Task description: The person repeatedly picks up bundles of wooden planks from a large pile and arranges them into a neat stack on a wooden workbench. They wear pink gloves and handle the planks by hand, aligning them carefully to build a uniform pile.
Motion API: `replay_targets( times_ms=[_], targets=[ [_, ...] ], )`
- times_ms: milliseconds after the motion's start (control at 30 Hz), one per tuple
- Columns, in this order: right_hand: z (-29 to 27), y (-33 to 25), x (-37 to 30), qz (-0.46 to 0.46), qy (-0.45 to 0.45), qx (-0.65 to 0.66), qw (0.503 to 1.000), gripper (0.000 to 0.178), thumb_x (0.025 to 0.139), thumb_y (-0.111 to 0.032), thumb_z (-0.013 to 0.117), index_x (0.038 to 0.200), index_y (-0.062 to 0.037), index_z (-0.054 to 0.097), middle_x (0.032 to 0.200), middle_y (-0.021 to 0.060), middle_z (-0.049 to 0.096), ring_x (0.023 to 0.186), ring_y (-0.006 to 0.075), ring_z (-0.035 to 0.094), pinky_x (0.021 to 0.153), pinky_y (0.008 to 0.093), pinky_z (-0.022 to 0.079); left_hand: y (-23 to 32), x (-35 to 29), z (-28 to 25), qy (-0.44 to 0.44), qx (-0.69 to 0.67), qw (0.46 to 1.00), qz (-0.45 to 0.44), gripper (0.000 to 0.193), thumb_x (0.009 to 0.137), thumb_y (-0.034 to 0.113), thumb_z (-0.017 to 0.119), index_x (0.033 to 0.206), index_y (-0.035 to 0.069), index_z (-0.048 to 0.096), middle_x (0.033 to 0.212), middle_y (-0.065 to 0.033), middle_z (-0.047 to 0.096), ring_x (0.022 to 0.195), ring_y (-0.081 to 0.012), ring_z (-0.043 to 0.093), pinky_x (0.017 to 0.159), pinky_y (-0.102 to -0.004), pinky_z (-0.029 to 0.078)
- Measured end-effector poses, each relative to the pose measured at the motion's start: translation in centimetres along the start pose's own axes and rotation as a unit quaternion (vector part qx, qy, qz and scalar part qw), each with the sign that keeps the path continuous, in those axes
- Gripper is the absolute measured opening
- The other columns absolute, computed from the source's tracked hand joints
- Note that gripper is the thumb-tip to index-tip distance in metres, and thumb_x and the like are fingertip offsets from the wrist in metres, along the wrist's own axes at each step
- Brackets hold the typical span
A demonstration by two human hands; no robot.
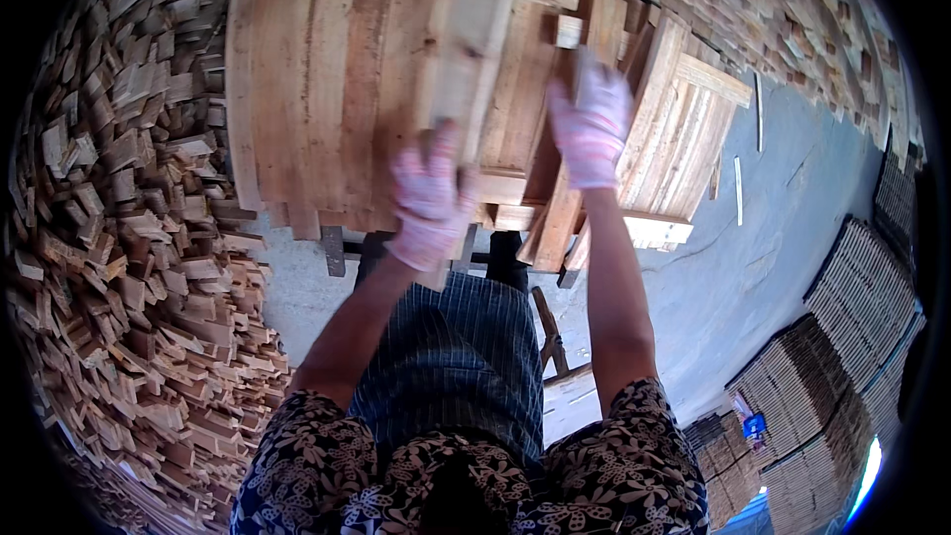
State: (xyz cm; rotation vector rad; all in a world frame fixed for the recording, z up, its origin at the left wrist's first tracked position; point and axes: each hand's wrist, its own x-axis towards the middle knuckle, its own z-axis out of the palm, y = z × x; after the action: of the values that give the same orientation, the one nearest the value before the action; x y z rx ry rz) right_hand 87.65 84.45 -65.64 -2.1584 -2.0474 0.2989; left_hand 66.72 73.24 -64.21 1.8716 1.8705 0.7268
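Note:
Both my hands wear pale pink-and-white work gloves. My left hand is on a long light wooden plank, with its fingers along one side and the thumb at the other. The plank's near end sticks out below the hand, tilted over a row of boards laid side by side. My right hand reaches over the loose boards to the right, its fingers stretched out and thumb apart, blurred by motion. Beneath it, a narrow plank slants toward me; whether the fingertips touch it I cannot tell.
A slatted wooden panel lies at the right of the work surface. A large heap of short wood offcuts rises on the left, with more wood pieces at the far right. Stacked slatted panels stand at lower right on the grey floor.

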Motion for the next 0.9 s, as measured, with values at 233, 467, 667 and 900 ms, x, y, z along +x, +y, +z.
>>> replay_targets(
  times_ms=[233,467,667,900],
  targets=[
    [1.9,12.8,-7.7,0.313,-0.104,0.135,0.934,0.105,0.086,-0.046,0.071,0.164,-0.0206,0.005,0.159,0.0299,0.029,0.143,0.0463,0.037,0.116,0.0459,0.035,11.5,0.1,16.1,-0.230,-0.046,0.966,-0.105,0.093,0.080,0.032,0.078,0.156,0.020,0.026,0.126,-0.0271,0.047,0.102,-0.0430,0.059,0.084,-0.0502,0.053],
    [-1.6,13.5,-7.6,0.357,-0.134,0.310,0.871,0.105,0.085,-0.037,0.073,0.164,-0.0149,0.006,0.147,0.0280,0.049,0.131,0.0387,0.055,0.108,0.0392,0.042,9.0,0.1,15.0,-0.159,-0.077,0.974,-0.142,0.090,0.082,0.031,0.073,0.157,0.033,0.023,0.127,-0.0285,0.044,0.097,-0.0496,0.062,0.087,-0.0541,0.055],
    [1.0,4.6,-6.1,0.387,-0.174,0.060,0.904,0.112,0.083,-0.034,0.073,0.161,-0.0153,-0.004,0.140,0.0267,0.040,0.122,0.0461,0.056,0.100,0.0500,0.049,5.9,3.4,14.1,-0.118,0.292,0.948,0.048,0.062,0.078,0.026,0.068,0.134,0.009,0.047,0.124,-0.0198,0.050,0.118,-0.0341,0.054,0.088,-0.0444,0.049],
    [1.6,7.2,-8.3,0.257,-0.119,0.165,0.945,0.115,0.081,-0.040,0.074,0.162,-0.0187,-0.005,0.155,0.0278,0.031,0.133,0.0441,0.049,0.109,0.0471,0.044,1.1,4.9,12.2,0.072,0.253,0.959,0.106,0.056,0.057,0.022,0.071,0.109,0.013,0.052,0.097,-0.0082,0.047,0.096,-0.0266,0.051,0.072,-0.0436,0.040]
  ],
)
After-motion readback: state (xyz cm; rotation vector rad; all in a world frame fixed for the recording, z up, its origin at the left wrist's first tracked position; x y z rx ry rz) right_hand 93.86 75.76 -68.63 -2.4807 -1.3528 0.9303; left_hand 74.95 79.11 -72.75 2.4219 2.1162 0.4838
